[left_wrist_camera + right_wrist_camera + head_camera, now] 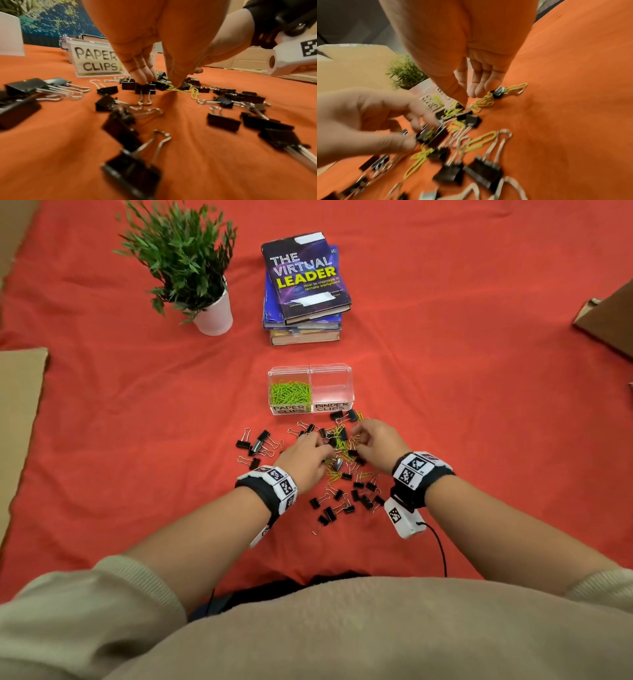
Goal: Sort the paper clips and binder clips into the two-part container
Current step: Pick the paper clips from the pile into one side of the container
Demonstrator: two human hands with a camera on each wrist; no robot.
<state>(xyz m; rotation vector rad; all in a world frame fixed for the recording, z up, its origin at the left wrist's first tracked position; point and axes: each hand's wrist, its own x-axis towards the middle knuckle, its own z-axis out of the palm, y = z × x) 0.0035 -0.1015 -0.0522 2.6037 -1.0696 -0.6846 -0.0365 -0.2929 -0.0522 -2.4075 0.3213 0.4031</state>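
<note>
The clear two-part container stands on the red cloth. Its left half, labelled PAPER CLIPS, holds green paper clips; the BINDER CLIPS half looks bare. In front lies a mixed heap of black binder clips and green paper clips. My left hand reaches into the heap, thumb and fingertips pinching a black binder clip with a green clip tangled on it. My right hand points down, thumb and fingers pinching green paper clips.
A potted plant and a stack of books stand behind the container. Cardboard lies at the left edge and far right. More binder clips are scattered to the left of the heap.
</note>
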